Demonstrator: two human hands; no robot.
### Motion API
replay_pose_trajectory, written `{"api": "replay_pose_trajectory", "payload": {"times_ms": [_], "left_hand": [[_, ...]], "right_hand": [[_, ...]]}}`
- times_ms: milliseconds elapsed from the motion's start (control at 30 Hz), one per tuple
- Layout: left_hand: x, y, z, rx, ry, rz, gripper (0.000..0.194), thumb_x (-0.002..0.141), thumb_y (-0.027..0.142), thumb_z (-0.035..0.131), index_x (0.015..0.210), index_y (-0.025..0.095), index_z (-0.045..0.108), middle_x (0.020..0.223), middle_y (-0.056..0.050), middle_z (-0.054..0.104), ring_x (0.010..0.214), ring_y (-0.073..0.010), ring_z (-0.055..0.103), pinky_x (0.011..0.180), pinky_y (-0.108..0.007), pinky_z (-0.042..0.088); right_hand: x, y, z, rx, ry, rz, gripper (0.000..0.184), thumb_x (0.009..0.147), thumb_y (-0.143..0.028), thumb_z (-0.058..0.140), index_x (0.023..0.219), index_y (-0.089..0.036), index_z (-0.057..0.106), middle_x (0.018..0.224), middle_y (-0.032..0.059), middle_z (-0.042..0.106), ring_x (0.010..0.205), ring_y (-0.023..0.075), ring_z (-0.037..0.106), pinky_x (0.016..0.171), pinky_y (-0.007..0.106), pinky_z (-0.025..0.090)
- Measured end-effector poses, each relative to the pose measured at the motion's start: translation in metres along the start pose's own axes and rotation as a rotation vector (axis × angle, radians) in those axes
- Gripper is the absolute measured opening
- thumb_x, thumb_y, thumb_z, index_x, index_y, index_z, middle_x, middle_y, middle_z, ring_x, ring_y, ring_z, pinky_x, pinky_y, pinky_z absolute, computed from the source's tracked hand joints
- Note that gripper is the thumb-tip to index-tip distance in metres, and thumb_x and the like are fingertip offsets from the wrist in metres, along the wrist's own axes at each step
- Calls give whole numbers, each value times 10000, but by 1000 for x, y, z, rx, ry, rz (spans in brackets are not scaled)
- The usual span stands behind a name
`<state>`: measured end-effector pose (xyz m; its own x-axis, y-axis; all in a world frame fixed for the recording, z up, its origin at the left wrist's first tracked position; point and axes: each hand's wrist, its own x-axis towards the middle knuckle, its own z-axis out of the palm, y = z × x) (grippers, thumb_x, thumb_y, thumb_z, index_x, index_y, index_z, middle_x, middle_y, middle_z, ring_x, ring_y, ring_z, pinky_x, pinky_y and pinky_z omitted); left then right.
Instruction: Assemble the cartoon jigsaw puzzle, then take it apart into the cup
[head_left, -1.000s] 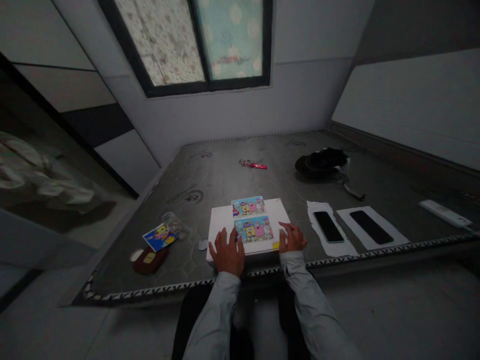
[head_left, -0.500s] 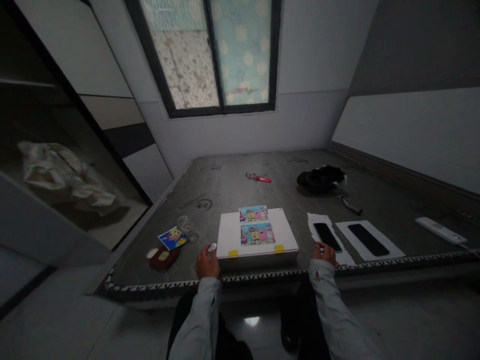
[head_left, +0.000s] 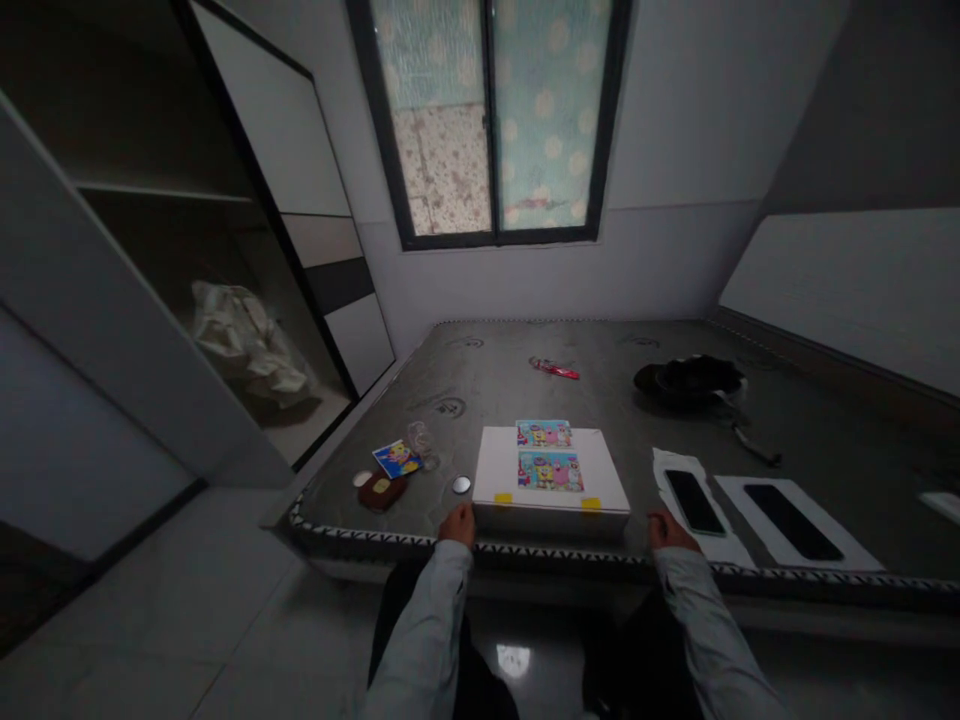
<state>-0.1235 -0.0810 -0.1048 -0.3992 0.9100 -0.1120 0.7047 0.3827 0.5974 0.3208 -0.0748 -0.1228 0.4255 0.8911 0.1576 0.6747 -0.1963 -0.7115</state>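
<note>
My left hand (head_left: 457,525) rests as a closed fist on the mattress edge, by the near left corner of a white box (head_left: 493,460). Just beyond it lies a small round silvery-white disc (head_left: 461,484), apart from the fingers. My right hand (head_left: 670,530) is also closed, on the mattress edge between the box and a phone (head_left: 696,502) that lies on white paper. No object shows in either fist. Two cartoon cards lie on the box: the nearer card (head_left: 550,472) flat on its lid, the farther card (head_left: 544,433) at its back edge. Yellow tabs (head_left: 591,504) mark its front.
The grey mattress (head_left: 495,350) also bears a brown pouch (head_left: 381,490), a blue cartoon card (head_left: 397,459), a clear plastic item (head_left: 421,442), a red item (head_left: 555,369), a dark cap (head_left: 690,382) and a second phone (head_left: 793,522) on paper. An open wardrobe stands left.
My left hand has come away from the round disc and drawn back to the edge as a fist. My right hand has moved back off the phone's paper. The view has turned left.
</note>
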Motion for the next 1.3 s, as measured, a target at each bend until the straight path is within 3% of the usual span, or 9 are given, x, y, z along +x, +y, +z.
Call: {"api": "replay_pose_trajectory", "payload": {"times_ms": [133,467,733,1033,1200,1300], "left_hand": [[-8,-6,1,-6,-69,17,328,958,315,415,934,197,720,1024,-78,743,963,-191,673,821,-255,459],[-27,-23,1,-53,-36,16,278,942,275,453,1096,203,673,1075,-60,729,985,-161,665,865,-241,461],[-50,-11,-1,-108,65,69,320,901,172,486,1179,200,642,1141,-73,712,1043,-177,661,916,-262,470],[-54,-2,0,-172,167,189,314,835,117,465,1093,169,638,1117,-92,679,1089,-172,625,968,-285,478],[-51,1,-4,-170,198,246,313,835,155,449,1090,189,628,1115,-71,668,1022,-172,644,949,-303,499],[-44,12,-9,-159,189,306,316,851,195,454,1114,204,629,1124,-66,662,948,-169,660,937,-317,508]], "right_hand": [[-11,3,-9,-31,-7,81,238,734,-345,503,845,-225,676,534,46,522,452,174,456,531,351,296],[-51,16,-27,-73,19,-103,266,785,-444,416,867,-270,600,547,31,518,483,240,505,543,367,350],[-86,10,-36,-108,-28,-120,254,790,-380,408,789,-264,634,591,35,590,520,214,552,568,322,371],[-123,-12,-12,-154,-52,-205,319,857,-321,355,838,-264,668,566,23,597,533,195,595,548,286,392],[-124,-26,6,-166,-10,-292,316,889,-286,357,865,-268,672,607,11,634,556,176,606,560,267,382],[-120,-36,20,-158,18,-405,272,873,-249,412,853,-249,684,704,23,669,673,175,626,675,274,403]]}}
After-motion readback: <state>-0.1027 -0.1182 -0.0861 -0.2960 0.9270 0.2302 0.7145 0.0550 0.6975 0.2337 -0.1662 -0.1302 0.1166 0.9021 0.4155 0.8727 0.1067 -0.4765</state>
